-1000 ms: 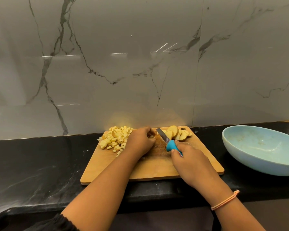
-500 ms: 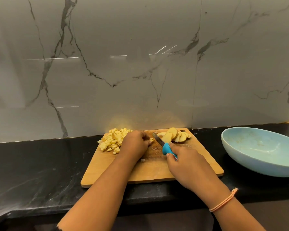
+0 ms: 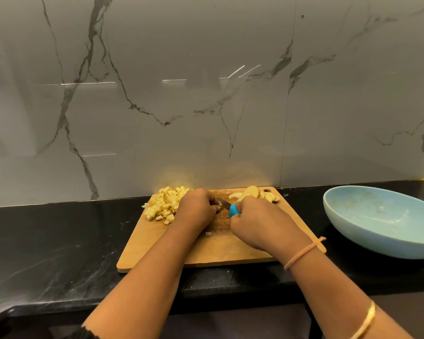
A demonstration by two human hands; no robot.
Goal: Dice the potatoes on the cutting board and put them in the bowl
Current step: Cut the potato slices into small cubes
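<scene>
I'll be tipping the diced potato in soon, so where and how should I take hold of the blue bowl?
Probably by the near rim of the blue bowl, from the cutting board side. It is wide and shallow with walls flaring outward, so fingers can hook under the lip, thumb inside. Its right part runs out of view, so that side cannot be judged.

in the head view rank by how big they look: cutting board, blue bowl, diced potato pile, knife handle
1. cutting board
2. blue bowl, partly cut off by the frame, so unsure against the board
3. diced potato pile
4. knife handle, mostly hidden
</scene>
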